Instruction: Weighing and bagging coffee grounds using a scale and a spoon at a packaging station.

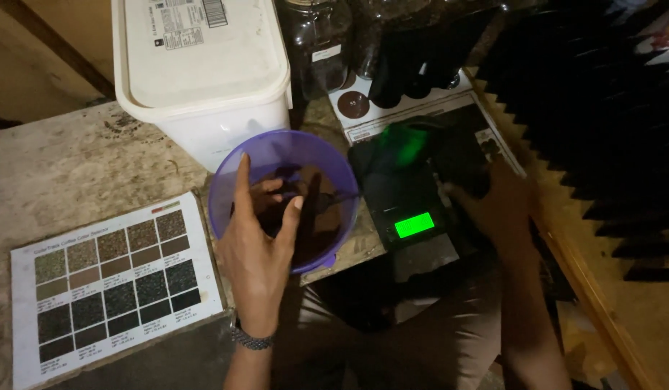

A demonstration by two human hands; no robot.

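My left hand (259,242) grips the near rim of a purple plastic bowl (334,162), thumb inside and index finger raised along the rim. The bowl holds a small amount of dark brown grounds. My right hand (497,206) rests at the right side of a small black digital scale (414,220) with a lit green display. A dark object sits on the scale's platform, glowing green; what it is cannot be told. The right hand's fingers touch that dark object.
A large white lidded tub (204,72) stands behind the bowl. A printed colour chart of brown swatches (114,282) lies at the left on the worn table. Glass jars (327,43) stand at the back. Black foam wedges (602,108) line the right side.
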